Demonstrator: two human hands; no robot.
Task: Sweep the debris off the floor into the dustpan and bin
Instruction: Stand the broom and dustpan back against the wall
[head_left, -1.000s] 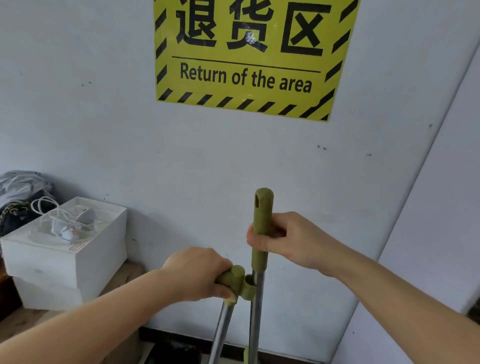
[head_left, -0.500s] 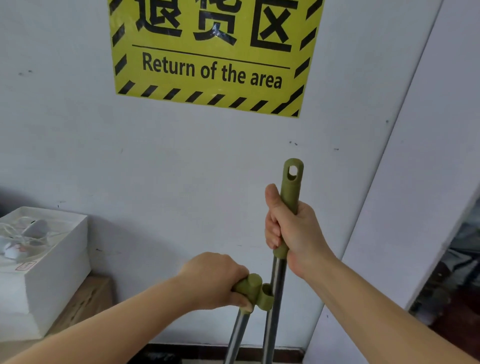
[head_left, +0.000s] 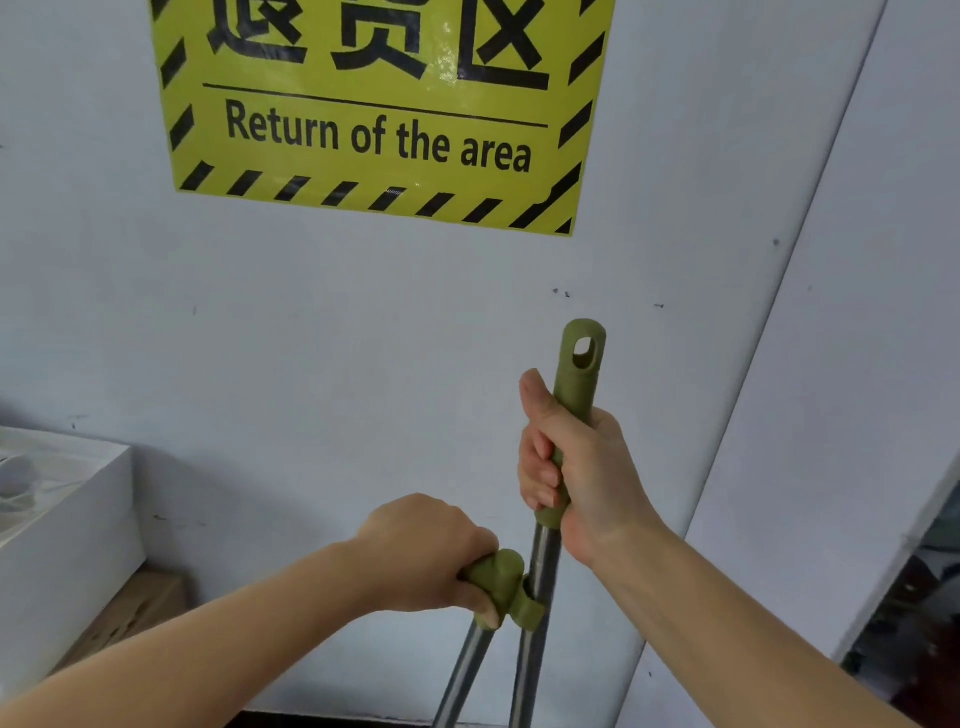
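Two metal poles with olive-green plastic grips stand upright in front of a white wall. My right hand (head_left: 576, 467) grips the taller broom handle (head_left: 577, 374) just below its hanging hole. My left hand (head_left: 426, 556) grips the shorter dustpan handle (head_left: 496, 574), whose green clip (head_left: 524, 603) hooks onto the broom's steel pole (head_left: 540, 561). The two poles run down out of the frame; the broom head, the dustpan, the floor debris and any bin are out of view.
A yellow and black sign (head_left: 374, 109) reading "Return of the area" hangs on the wall above. A white box (head_left: 67, 525) sits on a wooden surface (head_left: 130, 608) at the left. A white panel edge (head_left: 810, 364) runs diagonally at the right, with a dark gap (head_left: 914, 613) beyond it.
My right hand turned on the broom handle into a full fist grip with the thumb up. The view swung to the right, so the white box slid towards the left edge.
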